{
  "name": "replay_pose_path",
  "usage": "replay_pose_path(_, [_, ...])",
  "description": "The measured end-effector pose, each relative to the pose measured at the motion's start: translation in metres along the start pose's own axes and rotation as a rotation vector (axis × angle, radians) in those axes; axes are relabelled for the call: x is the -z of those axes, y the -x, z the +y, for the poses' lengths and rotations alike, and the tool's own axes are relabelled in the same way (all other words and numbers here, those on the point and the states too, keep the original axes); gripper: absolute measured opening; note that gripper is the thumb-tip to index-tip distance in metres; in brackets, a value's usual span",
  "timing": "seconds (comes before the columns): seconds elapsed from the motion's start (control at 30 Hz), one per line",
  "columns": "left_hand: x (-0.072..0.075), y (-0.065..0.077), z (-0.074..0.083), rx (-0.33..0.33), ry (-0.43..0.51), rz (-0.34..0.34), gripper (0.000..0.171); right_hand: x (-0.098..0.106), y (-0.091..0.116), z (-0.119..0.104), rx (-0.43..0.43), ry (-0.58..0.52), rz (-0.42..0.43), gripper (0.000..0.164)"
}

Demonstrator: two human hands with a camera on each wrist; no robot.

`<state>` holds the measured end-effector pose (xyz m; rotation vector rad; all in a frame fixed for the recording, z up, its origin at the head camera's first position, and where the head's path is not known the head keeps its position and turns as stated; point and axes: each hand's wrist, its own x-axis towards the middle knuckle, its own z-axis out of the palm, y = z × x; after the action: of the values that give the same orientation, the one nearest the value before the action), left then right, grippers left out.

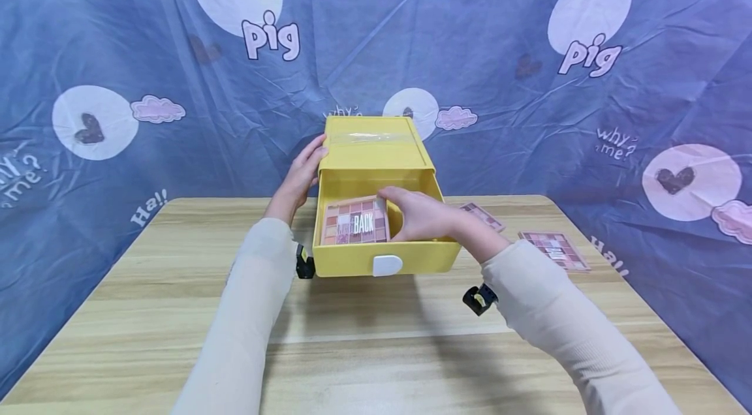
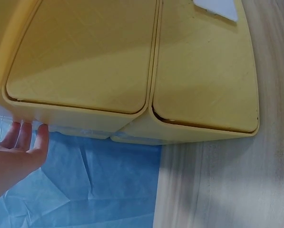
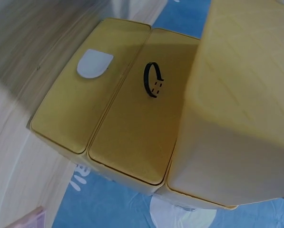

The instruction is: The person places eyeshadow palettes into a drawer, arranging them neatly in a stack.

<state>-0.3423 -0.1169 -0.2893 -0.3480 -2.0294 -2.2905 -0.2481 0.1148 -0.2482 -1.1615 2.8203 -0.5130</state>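
Note:
A yellow drawer cabinet (image 1: 376,147) stands on the table with its top drawer (image 1: 346,261) pulled out. Inside that drawer, an eyeshadow palette (image 1: 355,222) with "BACK" lettering leans at the left. My right hand (image 1: 420,213) reaches in and grips the palette at its right edge, fingers near the top corner and thumb lower down; in the right wrist view the drawer hides this hand. My left hand (image 1: 301,177) rests against the cabinet's left side, and the left wrist view shows its extended fingers (image 2: 41,137) touching the side wall.
Two more palettes lie right of the cabinet, one nearer (image 1: 555,250) and one partly behind my right forearm (image 1: 482,214). Two lower drawers are closed, the bottom one with a white tab (image 3: 94,63). A blue printed cloth (image 1: 364,69) hangs behind the table (image 1: 194,297).

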Motion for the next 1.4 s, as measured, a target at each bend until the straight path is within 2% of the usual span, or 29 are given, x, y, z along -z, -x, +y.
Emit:
replay_pose_path(0.17, [0.0026,-0.0025,-0.0021,0.014,0.000,-0.003,0.052,-0.0020,-0.0009,0.0002,0.017,0.051,-0.040,0.083])
replay_pose_path(0.43, [0.0035,-0.0028,0.0010,0.030,0.000,-0.005,0.052,-0.0029,-0.0019,-0.0002,0.053,0.071,-0.061,0.074])
replay_pose_path(0.73, [0.0050,-0.0037,0.0020,0.064,0.013,0.009,0.051,-0.0065,-0.0056,0.0022,0.147,0.071,-0.053,0.045])
replay_pose_path(0.83, [0.0049,-0.0038,0.0019,0.066,0.019,0.011,0.051,-0.0074,-0.0059,0.0028,0.154,0.077,-0.056,0.046])
replay_pose_path(1.13, [0.0047,-0.0047,0.0015,0.066,0.019,0.012,0.051,-0.0070,-0.0029,0.0035,0.146,0.072,-0.080,0.062])
replay_pose_path(1.4, [0.0053,-0.0038,0.0019,0.061,0.024,0.004,0.051,-0.0022,-0.0011,-0.0010,0.067,0.017,-0.130,0.069])
